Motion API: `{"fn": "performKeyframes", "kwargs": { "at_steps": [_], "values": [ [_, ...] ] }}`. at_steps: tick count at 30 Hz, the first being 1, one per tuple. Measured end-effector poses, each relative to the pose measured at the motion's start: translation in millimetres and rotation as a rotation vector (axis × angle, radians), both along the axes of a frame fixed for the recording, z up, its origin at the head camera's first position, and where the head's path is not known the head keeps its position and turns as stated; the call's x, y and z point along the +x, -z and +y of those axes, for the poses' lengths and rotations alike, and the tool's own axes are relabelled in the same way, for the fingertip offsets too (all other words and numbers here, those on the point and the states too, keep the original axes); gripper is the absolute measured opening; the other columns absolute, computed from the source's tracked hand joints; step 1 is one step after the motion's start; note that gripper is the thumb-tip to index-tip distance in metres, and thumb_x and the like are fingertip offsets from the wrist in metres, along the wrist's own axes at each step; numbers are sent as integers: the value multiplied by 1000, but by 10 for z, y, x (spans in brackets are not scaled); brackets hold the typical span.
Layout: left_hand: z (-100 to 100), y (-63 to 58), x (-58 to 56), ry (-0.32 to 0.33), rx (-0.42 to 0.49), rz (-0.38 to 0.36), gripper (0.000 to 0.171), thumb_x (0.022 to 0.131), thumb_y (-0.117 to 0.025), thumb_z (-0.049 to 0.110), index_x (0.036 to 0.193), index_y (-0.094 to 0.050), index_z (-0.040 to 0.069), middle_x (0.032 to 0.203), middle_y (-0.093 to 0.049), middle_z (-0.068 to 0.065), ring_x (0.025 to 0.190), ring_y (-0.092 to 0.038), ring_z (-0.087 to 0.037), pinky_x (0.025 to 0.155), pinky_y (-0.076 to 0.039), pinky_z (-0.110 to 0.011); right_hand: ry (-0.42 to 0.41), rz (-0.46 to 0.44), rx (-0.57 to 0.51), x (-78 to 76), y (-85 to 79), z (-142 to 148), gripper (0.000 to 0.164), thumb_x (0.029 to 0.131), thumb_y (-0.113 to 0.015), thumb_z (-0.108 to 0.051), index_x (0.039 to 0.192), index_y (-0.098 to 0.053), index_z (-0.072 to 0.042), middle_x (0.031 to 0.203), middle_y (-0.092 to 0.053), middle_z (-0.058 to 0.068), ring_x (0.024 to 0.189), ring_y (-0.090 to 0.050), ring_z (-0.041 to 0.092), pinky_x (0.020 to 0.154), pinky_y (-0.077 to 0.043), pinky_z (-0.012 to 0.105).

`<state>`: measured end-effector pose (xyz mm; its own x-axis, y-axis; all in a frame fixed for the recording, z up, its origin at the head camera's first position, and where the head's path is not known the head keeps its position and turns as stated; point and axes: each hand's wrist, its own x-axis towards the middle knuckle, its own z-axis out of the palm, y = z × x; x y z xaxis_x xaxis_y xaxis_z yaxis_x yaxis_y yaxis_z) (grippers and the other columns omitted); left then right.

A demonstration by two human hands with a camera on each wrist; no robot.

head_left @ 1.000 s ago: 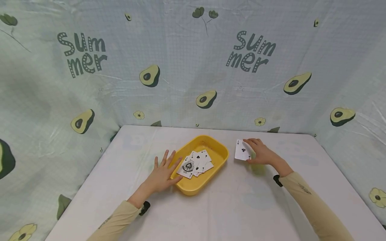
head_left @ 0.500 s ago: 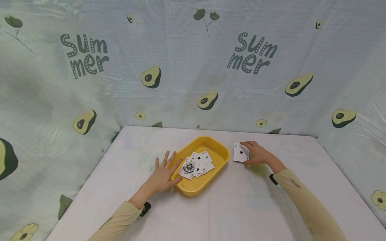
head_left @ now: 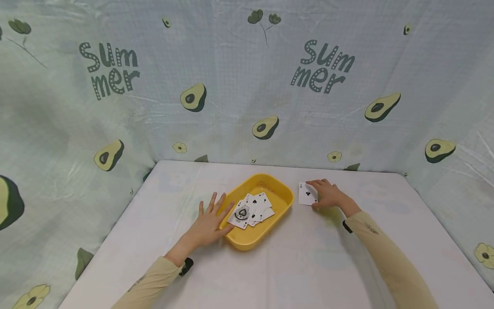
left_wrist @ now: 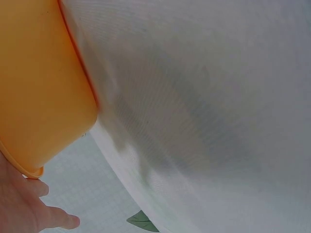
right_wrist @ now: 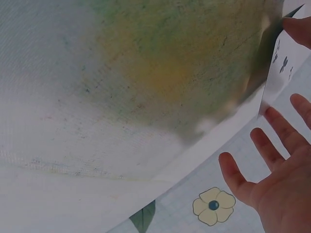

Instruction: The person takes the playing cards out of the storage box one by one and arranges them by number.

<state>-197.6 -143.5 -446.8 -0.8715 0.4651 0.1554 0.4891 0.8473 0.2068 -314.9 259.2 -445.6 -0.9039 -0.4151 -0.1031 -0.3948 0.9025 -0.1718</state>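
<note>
My left hand (head_left: 206,225) rests on the near-left rim of the yellow tray (head_left: 250,243), its fingers straight and spread. In the left wrist view the tray's outer wall (left_wrist: 43,87) rises beside a few fingers (left_wrist: 29,208). Several white playing cards (head_left: 256,212) lie overlapping, face up, in the tray. Right of it, my right hand (head_left: 329,196) holds a playing card (head_left: 307,194) with black clubs, thumb at the near edge and a fingertip at the far edge. The right wrist view shows this card (right_wrist: 283,65) edge-on between thumb and finger, the other fingers spread.
A white cloth-covered table (head_left: 270,274) carries the tray. Behind it hangs a pale curtain (head_left: 231,64) printed with avocados, flowers and lettering. Dark bands (head_left: 187,267) sit at the wrists.
My right hand has moved slightly left with the playing card, which was tilted up and now lies flatter near the table. My left hand has stayed on the tray's rim.
</note>
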Motion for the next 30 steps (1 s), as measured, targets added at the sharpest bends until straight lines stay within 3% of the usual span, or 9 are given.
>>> {"fn": "performKeyframes", "kwargs": {
  "at_steps": [9, 30],
  "values": [
    [-3, 16, -12, -2, 3, -3, 65, 87, -45, 49, 142, -23, 23, 151, -9, -13, 138, 0, -38, 99, -8, -68, -3, 29, 7, -63, 46, -3, 73, 70, -72, -30, 133, -41, -13, 135, -41, 15, 118, -32, 37, 88, -28, 57],
    [9, 8, -16, -8, -7, 2, 64, 87, -44, 50, 142, -23, 25, 151, -11, -13, 138, -3, -38, 99, -10, -68, -11, -14, 24, -109, 31, 12, 73, 69, -71, -25, 134, -39, -15, 137, -39, 15, 120, -27, 38, 87, -26, 57]
  ]
}}
